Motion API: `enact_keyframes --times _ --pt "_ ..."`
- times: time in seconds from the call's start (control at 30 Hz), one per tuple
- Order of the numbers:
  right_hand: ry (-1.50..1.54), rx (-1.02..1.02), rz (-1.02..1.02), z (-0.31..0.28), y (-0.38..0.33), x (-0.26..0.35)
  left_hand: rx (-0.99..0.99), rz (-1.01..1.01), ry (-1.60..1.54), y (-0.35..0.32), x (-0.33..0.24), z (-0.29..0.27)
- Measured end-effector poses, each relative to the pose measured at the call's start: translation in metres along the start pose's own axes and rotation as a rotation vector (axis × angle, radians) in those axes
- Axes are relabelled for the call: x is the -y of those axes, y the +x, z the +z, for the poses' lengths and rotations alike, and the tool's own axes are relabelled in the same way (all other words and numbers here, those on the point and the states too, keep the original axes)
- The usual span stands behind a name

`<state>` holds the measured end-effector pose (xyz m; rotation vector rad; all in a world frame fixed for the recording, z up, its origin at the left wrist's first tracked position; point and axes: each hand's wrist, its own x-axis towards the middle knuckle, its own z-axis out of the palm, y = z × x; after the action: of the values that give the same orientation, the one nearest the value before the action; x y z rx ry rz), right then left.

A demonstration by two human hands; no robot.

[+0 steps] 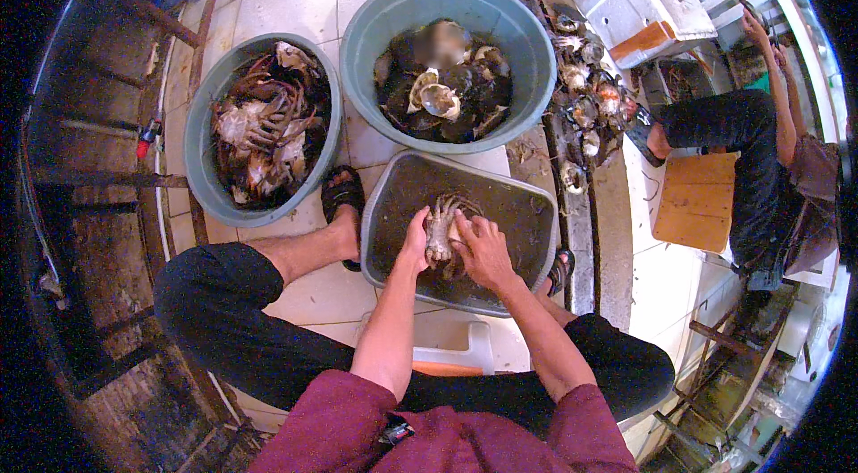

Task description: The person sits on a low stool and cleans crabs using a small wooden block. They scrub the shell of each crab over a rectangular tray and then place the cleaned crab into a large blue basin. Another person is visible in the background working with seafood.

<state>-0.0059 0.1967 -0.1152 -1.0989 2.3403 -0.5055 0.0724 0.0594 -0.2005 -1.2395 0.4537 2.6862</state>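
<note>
The crab (pixel 440 232) in the middle is pale grey with brown legs, and it lies over murky grey-brown water in a grey rectangular tub (pixel 384 205). At eleven o'clock a grey-green round basin (pixel 198 151) has crabs in brown, orange and white. At twelve o'clock a second basin (pixel 527 35) of the same colour has dark shells with cream insides. The floor tiles (pixel 295 8) are white. The person's trousers (pixel 214 303) are black, the shirt (pixel 340 428) dark red.

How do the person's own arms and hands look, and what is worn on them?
Both forearms are bare from the elbow down. The left hand and right hand wear no gloves; no ring or watch is visible. Short maroon sleeves of loose cloth end near the elbows.
</note>
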Motion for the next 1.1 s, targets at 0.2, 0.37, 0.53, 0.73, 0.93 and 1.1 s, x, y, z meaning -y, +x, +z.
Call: enact_keyframes --times 0.2,0.37,0.53,0.73,0.93,1.1 --pt "-0.053 -0.198 -0.188 -0.002 -0.007 0.000 0.061 0.135 -0.045 -0.020 -0.016 0.031" --pt "-0.024 -0.337 -0.458 -0.010 0.003 -0.001 0.126 0.142 0.005 -0.015 -0.020 0.030" --pt "0.027 -0.260 -0.290 -0.007 -0.013 0.007 0.115 0.214 0.009 -0.026 -0.022 0.041" --pt "0.043 -0.362 -0.276 -0.016 -0.006 0.012 0.100 0.294 -0.070 -0.025 -0.026 0.046" --pt "0.117 -0.365 -0.318 -0.012 -0.007 0.004 0.015 0.269 -0.041 -0.027 -0.020 0.053" --pt "0.114 -0.355 -0.235 -0.008 -0.014 -0.004 0.045 0.269 -0.017 -0.031 -0.017 0.054"
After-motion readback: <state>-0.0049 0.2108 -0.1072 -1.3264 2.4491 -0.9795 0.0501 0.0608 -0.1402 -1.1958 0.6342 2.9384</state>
